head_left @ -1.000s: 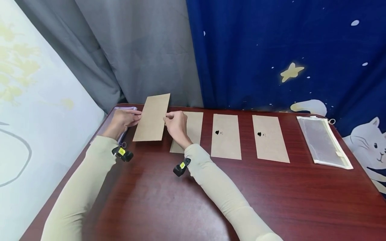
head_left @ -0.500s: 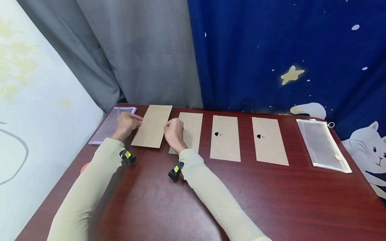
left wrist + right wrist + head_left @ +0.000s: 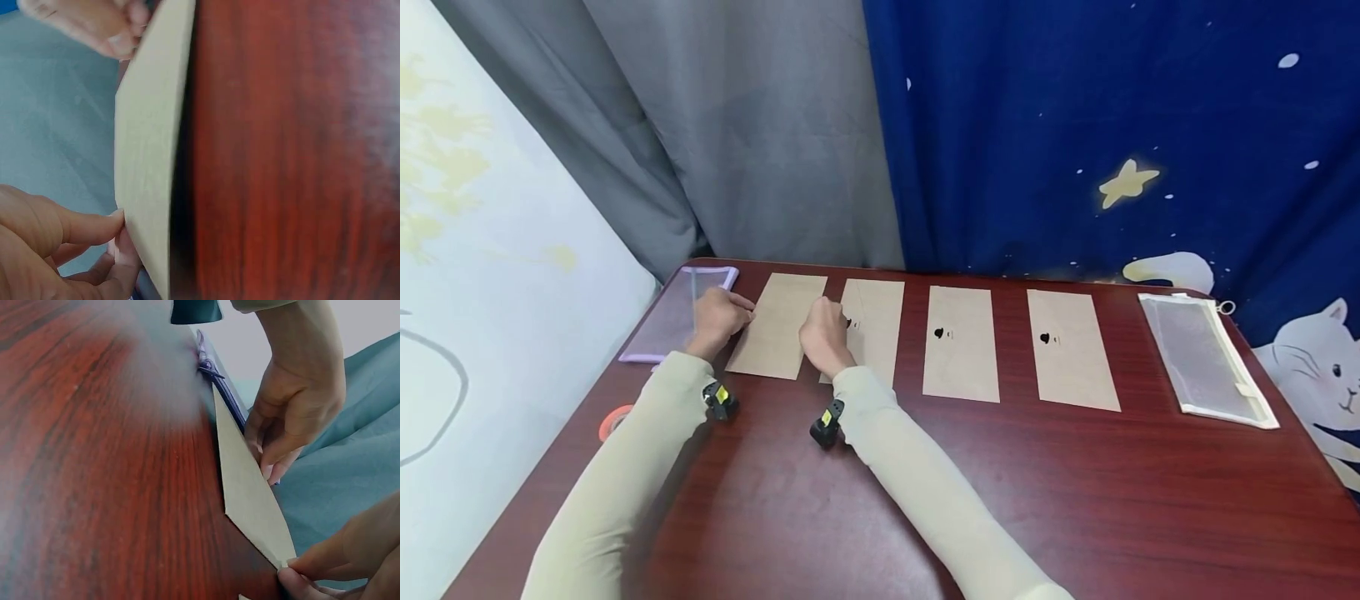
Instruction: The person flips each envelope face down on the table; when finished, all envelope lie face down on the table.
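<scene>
A flat, plain brown kraft-paper piece lies low over the table at the left end of a row. My left hand pinches its left edge between thumb and fingers, as the left wrist view shows up close. At the opposite edge, my right hand pinches the paper near a corner, thumb and fingertip meeting on it in the right wrist view. Just right of that hand, and partly covered by it, is a similar kraft piece printed with a small black hat.
Two more hat-printed kraft pieces continue the row rightward. A white-edged mesh zip pouch lies at the far right, a purple-edged one at the far left. An orange ring-shaped roll sits by the left sleeve. Curtains hang behind the table.
The held kraft piece has come down from a raised, tilted position to lie nearly flat, both hands lowering with it. The purple pouch and orange roll have come into fuller view.
</scene>
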The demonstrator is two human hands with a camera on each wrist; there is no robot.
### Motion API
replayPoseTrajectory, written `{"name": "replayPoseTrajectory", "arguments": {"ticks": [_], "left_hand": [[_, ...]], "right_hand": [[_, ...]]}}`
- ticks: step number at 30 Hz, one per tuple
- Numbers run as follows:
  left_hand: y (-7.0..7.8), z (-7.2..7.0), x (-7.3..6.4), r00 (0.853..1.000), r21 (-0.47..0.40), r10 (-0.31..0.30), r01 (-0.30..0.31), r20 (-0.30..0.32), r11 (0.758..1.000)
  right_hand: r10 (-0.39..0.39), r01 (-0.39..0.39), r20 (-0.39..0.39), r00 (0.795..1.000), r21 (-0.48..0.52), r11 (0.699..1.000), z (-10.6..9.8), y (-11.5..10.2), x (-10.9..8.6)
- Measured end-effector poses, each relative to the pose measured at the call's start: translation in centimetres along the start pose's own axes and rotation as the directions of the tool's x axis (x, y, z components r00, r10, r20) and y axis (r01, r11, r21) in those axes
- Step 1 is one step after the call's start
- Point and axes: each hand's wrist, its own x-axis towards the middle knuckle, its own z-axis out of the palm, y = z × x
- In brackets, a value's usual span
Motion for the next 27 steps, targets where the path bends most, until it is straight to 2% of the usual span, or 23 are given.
{"name": "replayPoseTrajectory", "arguments": {"ticks": [3, 7, 13, 15, 17, 18, 20, 22, 24, 25, 27], "left_hand": [[0.3, 0.1, -0.1, 0.999, 0.043, 0.04, -0.039, -0.029, 0.998], [0.5, 0.1, -0.4, 0.997, 0.047, 0.062, -0.06, -0.04, 0.997], [0.5, -0.2, -0.9, 0.997, 0.036, 0.066, -0.064, -0.046, 0.997], [1.1, -0.3, -1.2, 0.998, 0.002, 0.054, -0.054, -0.021, 0.999], [2.0, -0.3, -1.4, 0.999, -0.097, 0.034, -0.03, 0.042, 0.995], [2.6, -0.3, -1.5, 0.996, -0.169, 0.029, -0.014, 0.086, 0.986], [3.9, -0.1, -1.7, 0.983, -0.313, 0.006, 0.052, 0.182, 0.948], [5.2, 0.3, -1.8, 0.96, -0.431, -0.007, 0.133, 0.28, 0.892], [6.4, 0.8, -1.9, 0.931, -0.487, -0.01, 0.201, 0.365, 0.85], [6.8, 1.1, -2.0, 0.916, -0.494, -0.009, 0.225, 0.402, 0.84], [7.6, 1.6, -2.2, 0.887, -0.507, -0.007, 0.27, 0.461, 0.818]], "right_hand": [[-0.007, 0.007, -0.001, 1.0, -0.031, 1.0, -0.2, -0.2, 0.2], [-0.01, 0.01, 0.006, 1.0, -0.043, 0.999, -0.5, -0.3, 0.1], [-0.006, 0.006, 0.002, 1.0, 0.114, 0.993, -1.7, 0.2, -0.5], [0.011, -0.009, -0.009, 1.0, 0.169, 0.986, -2.6, 0.6, -0.5], [0.041, -0.042, 0.012, 0.999, 0.23, 0.972, -3.8, 1.0, -0.3], [0.068, -0.079, 0.046, 0.997, 0.291, 0.953, -4.5, 1.3, -0.3], [0.116, -0.168, 0.143, 0.983, 0.432, 0.886, -5.9, 2.0, 0.0], [0.143, -0.27, 0.261, 0.955, 0.558, 0.785, -7.3, 2.8, 0.3], [0.163, -0.369, 0.359, 0.919, 0.636, 0.678, -8.6, 3.7, 0.6], [0.165, -0.399, 0.392, 0.905, 0.646, 0.651, -9.2, 4.1, 0.7], [0.178, -0.441, 0.433, 0.884, 0.645, 0.624, -10.2, 5.0, 0.8]]}}
